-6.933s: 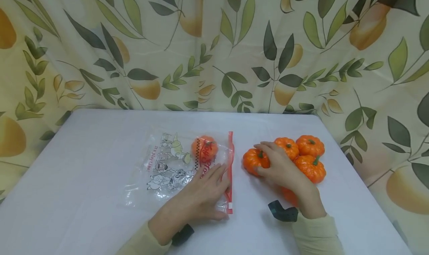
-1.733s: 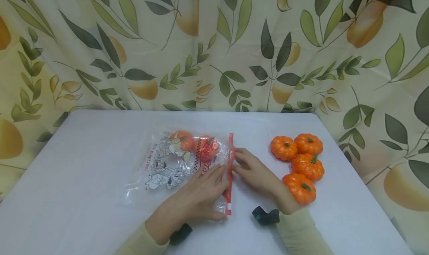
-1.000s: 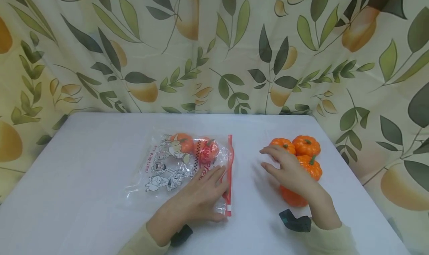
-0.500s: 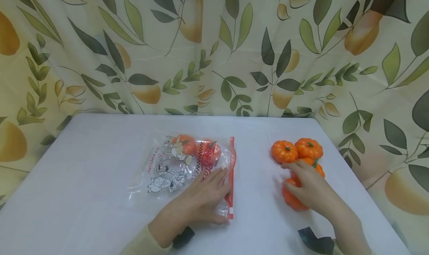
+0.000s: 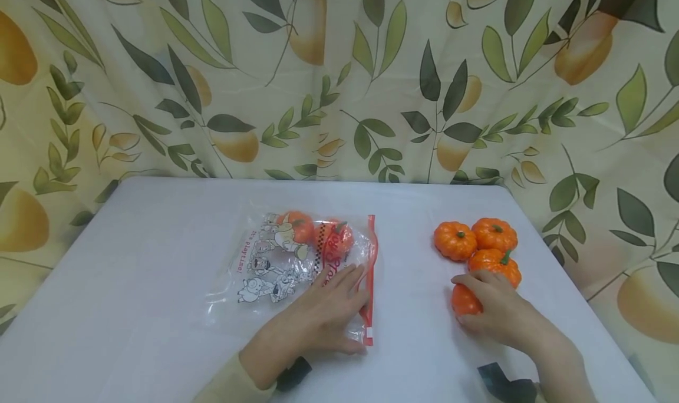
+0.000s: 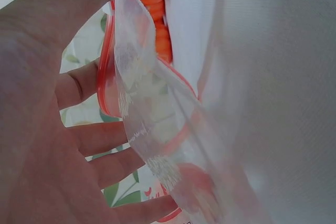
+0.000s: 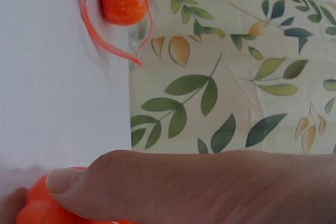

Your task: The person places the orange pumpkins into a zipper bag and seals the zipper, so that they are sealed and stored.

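In the head view a clear zip bag [image 5: 270, 273] with printed cartoon figures and a red zip edge lies mid-table. Two small orange pumpkins [image 5: 298, 226] show inside it. My left hand [image 5: 323, 314] holds the bag at its red-edged mouth; in the left wrist view the fingers [image 6: 113, 166] lie along the film and the mouth gapes. On the right, my right hand [image 5: 498, 309] grips the nearest orange pumpkin [image 5: 464, 300], thumb and fingers around its sides. The right wrist view shows the thumb [image 7: 68, 182] on that pumpkin, whose lower part is cut off.
Three more orange pumpkins [image 5: 455, 241] sit close together just beyond the right hand. All rest on a white-covered table [image 5: 132, 273]. Behind the table's far edge hangs a leaf-and-fruit patterned curtain [image 5: 339, 79].
Over the span a second pumpkin came into the bag. The right hand then went from the bag's mouth back to the right and took hold of the nearest pumpkin. The left hand stayed.
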Available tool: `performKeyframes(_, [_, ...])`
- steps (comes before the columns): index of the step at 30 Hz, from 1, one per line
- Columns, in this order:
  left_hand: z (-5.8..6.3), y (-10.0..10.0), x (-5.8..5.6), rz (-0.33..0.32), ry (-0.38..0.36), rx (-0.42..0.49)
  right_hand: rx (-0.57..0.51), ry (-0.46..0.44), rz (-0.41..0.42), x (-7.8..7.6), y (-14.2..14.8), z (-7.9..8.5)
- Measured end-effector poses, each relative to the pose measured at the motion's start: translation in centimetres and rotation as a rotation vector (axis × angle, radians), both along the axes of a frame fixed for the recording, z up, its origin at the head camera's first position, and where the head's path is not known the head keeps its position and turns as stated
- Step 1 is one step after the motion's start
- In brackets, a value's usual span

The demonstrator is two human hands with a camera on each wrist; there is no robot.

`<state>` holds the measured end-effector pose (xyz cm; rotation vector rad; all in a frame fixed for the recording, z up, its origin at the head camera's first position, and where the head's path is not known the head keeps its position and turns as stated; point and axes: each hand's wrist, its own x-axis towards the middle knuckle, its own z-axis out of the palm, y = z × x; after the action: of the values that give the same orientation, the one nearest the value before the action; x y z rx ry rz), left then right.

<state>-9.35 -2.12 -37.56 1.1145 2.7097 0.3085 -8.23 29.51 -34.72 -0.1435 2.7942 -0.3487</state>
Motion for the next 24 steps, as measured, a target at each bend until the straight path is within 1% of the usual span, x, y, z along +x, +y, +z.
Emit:
performKeyframes(6, [0.0, 0.0, 0.0, -0.005, 0.003, -0.004, 0.002, 0.041, 0.005, 0.1, -0.2, 0.2])
performKeyframes(13, [0.0, -0.1, 0.0, -0.008, -0.02, 0.0, -0.039, 0.104, 0.031, 0.2, -0.6, 0.4])
performKeyframes(16, [0.0, 0.0, 0.0, -0.012, -0.003, 0.0, -0.06, 0.149, 0.051, 0.1, -0.9, 0.6])
performKeyframes(20, [0.0, 0.0, 0.0, -0.008, 0.0, -0.004, -0.093, 0.182, 0.04, -0.3, -1.6, 0.8])
performKeyframes(24, [0.0, 0.1, 0.0, -0.004, -0.007, -0.008, -0.122, 0.193, 0.013, -0.8, -2.7, 1.1])
